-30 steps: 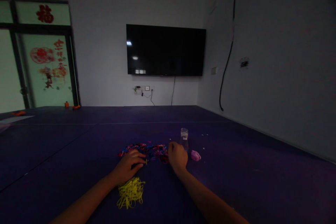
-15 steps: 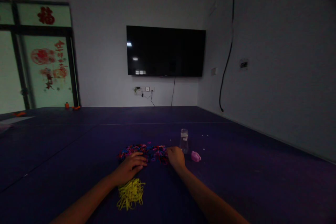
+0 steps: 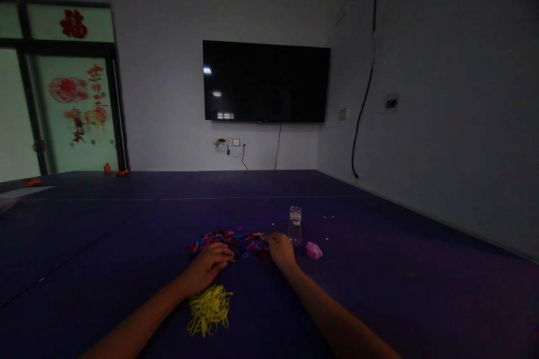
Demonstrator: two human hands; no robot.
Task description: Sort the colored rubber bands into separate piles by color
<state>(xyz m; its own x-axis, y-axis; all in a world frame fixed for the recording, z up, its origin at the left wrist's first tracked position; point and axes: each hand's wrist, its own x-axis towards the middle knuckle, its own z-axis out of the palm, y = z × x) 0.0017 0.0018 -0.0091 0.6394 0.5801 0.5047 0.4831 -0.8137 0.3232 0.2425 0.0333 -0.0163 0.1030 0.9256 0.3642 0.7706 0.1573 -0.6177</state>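
Coloured bands (image 3: pixel 248 245) are lying heaped well short of the table's (image 3: pixel 252 184) far edge, left hand (image 3: pixel 210 262) loosely bent and right hand (image 3: pixel 281 249) curled beside them, whether either is pinching I cannot tell, a light touch probably keeping neighbours from dragging along.

From your head, the one camera faces forward and down over the purple surface (image 3: pixel 400 291), with your left hand (image 3: pixel 210 263) and right hand (image 3: pixel 283 251) near and the television (image 3: pixel 266 81) far ahead.
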